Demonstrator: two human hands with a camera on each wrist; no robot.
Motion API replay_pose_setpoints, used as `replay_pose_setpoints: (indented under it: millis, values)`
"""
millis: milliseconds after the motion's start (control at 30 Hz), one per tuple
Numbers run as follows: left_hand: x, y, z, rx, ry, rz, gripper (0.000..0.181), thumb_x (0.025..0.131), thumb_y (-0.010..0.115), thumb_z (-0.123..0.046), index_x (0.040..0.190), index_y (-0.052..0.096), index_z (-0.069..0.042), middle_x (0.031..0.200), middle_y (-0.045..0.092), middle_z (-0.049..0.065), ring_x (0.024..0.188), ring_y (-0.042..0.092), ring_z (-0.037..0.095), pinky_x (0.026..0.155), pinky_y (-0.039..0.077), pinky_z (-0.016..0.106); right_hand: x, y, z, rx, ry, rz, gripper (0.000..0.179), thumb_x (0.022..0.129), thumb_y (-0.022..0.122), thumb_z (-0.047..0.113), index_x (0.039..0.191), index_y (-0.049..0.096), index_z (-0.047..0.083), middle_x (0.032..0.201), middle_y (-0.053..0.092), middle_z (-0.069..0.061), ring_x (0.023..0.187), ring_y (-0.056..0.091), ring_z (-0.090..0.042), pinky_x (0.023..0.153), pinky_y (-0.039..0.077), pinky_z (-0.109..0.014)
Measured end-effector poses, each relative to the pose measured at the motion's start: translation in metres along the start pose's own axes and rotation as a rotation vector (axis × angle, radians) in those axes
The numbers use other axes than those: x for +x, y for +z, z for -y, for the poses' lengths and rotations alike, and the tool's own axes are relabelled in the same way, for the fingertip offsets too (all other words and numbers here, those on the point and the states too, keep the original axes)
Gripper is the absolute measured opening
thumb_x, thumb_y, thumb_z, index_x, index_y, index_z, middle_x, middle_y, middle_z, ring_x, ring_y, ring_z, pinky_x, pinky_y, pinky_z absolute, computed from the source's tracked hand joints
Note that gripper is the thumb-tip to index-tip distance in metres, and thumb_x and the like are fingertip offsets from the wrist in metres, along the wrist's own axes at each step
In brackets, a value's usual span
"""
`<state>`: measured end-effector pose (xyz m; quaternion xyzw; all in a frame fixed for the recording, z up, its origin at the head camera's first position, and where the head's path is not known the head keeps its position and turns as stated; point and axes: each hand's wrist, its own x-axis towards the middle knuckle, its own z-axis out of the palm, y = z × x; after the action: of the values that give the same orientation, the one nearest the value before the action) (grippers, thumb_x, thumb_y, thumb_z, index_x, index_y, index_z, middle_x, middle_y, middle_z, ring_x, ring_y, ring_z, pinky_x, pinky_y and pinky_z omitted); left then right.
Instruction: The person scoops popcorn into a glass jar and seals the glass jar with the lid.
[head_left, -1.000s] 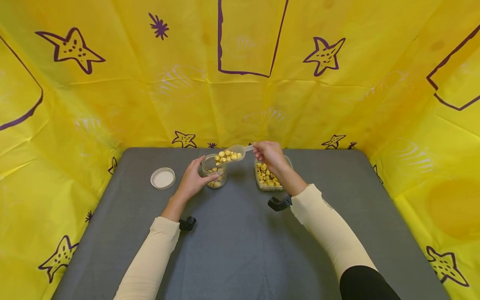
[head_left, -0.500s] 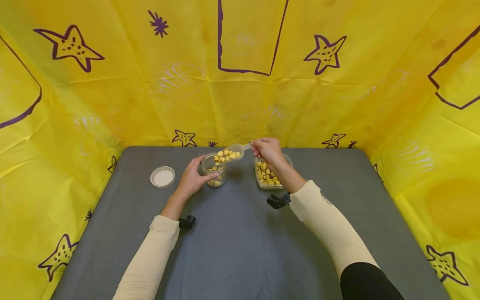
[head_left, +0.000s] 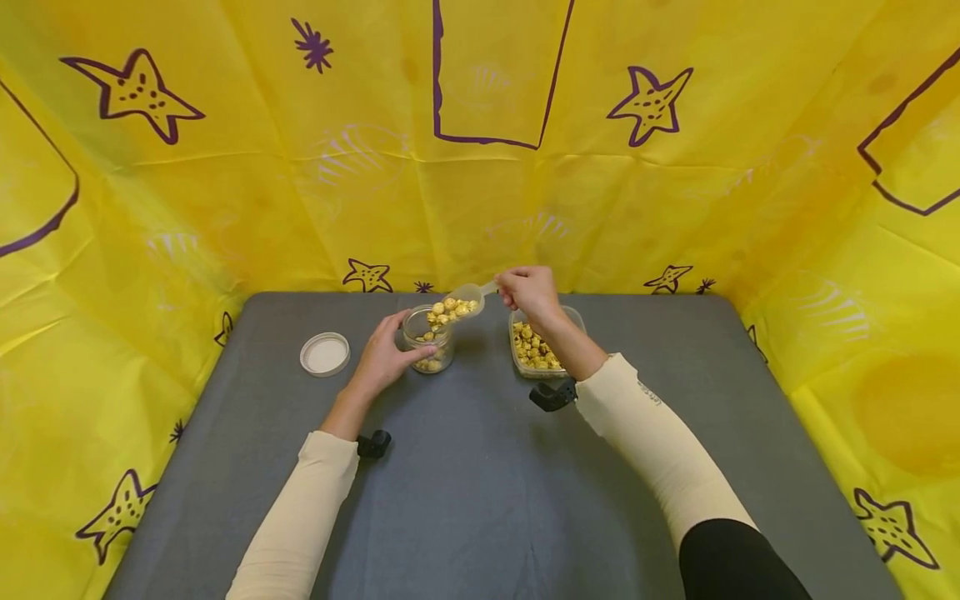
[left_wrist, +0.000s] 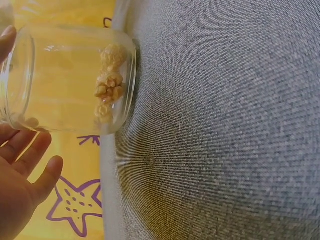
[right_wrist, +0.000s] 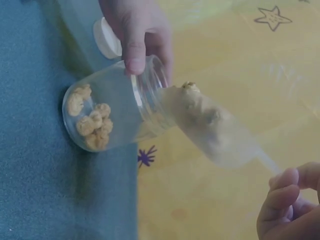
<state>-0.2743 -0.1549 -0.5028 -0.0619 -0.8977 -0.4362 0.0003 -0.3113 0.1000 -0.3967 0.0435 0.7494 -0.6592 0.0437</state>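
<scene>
In the head view, my left hand grips a clear jar near its mouth, thumb on one side and fingers on the other. The jar stands upright on the table, and several pieces of popcorn lie at its bottom. My right hand pinches the handle of a translucent scoop. Loaded with caramel-coloured popcorn, the scoop tilts down toward the jar, its lip at the mouth. In the left wrist view, some left fingers spread beside the glass.
Right of the jar, partly behind my right forearm, a clear plastic container holds more popcorn. A round white-centred lid lies left of the jar on the grey table. A yellow patterned cloth rises behind the table.
My right hand has risen slightly and moved a little left, tipping the scoop more steeply. The popcorn in it has shifted toward the lip. The left hand and jar stay in place.
</scene>
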Motion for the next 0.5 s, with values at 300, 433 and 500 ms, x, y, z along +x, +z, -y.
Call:
replay_pose_setpoints:
  millis: [300, 433, 500]
  values:
    - [-0.0001, -0.0001, 0.0004, 0.006, -0.006, -0.001, 0.088, 0.079, 0.079, -0.045, 0.148, 0.038, -0.008, 0.147, 0.042, 0.017, 0.137, 0.040, 0.036, 0.113, 0.031, 0.056, -0.0004, 0.0059, 0.0060, -0.059, -0.018, -0.024, 0.019, 0.091, 0.062, 0.008, 0.095, 0.071, -0.009, 0.059, 0.058, -0.001, 0.046, 0.050, -0.008, 0.045, 0.041, -0.019]
    - [0.0002, 0.0003, 0.0010, 0.001, -0.009, -0.002, 0.088, 0.078, 0.079, -0.045, 0.148, 0.038, -0.009, 0.147, 0.042, 0.017, 0.137, 0.040, 0.036, 0.113, 0.031, 0.056, 0.0004, 0.0077, 0.0056, -0.055, -0.012, -0.026, 0.019, 0.091, 0.062, 0.006, 0.095, 0.071, -0.010, 0.056, 0.057, 0.001, 0.045, 0.049, -0.008, 0.045, 0.041, -0.019]
    - [0.0009, 0.0006, 0.0020, -0.002, -0.012, -0.002, 0.088, 0.078, 0.079, -0.046, 0.148, 0.039, -0.009, 0.147, 0.042, 0.016, 0.137, 0.040, 0.035, 0.114, 0.031, 0.056, 0.0002, 0.0091, 0.0062, -0.062, -0.013, -0.027, 0.019, 0.091, 0.062, 0.006, 0.095, 0.071, -0.010, 0.056, 0.057, 0.002, 0.045, 0.049, -0.007, 0.045, 0.040, -0.018]
